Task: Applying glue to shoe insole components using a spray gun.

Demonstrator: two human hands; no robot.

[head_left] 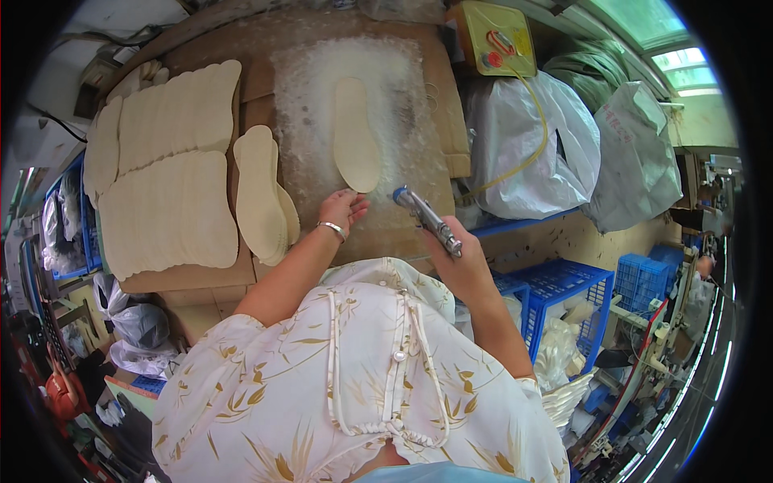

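A single cream insole [356, 133] lies on a cardboard sheet [423, 165] coated with whitish residue, its heel toward me. My left hand [345, 211] is at that heel, fingers bent and the tips pinched at its edge. In my right hand [456, 256] is a metal spray gun [431, 219], its blue-ringed nozzle pointing up and left, just right of the heel. Part of my right grip is hidden behind the gun. A few loose insoles [259, 193] overlap to the left of the cardboard.
Rows of overlapping insoles [169, 213] cover the left side of the table. At the back right stands a yellow container [493, 40], a yellowish hose [538, 137] curving down from it past white plastic bags [515, 153]. A blue plastic crate [564, 282] is below on my right.
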